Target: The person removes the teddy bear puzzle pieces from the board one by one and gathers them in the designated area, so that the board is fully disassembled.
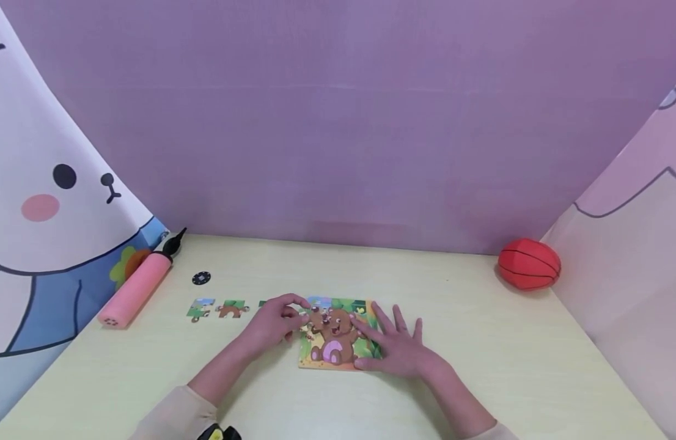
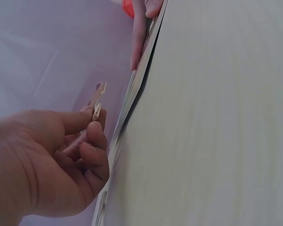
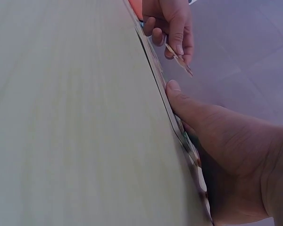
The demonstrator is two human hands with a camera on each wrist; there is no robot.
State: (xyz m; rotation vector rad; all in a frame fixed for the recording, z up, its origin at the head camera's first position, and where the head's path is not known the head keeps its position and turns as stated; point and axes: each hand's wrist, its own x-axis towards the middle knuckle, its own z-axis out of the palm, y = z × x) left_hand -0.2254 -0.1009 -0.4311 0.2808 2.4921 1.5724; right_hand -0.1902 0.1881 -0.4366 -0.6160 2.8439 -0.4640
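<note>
Brown puzzle piece (image 1: 317, 318) between left fingers (image 2: 98, 135)

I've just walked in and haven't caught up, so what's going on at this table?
A person is handling a bear puzzle with both hands. The left hand pinches a puzzle piece, held raised off the puzzle, while the right hand rests on the puzzle's right side, fingers spread. More loose pieces lie on the table to the left, one partly hidden behind the left hand. So the held piece is not yet set down.
</note>
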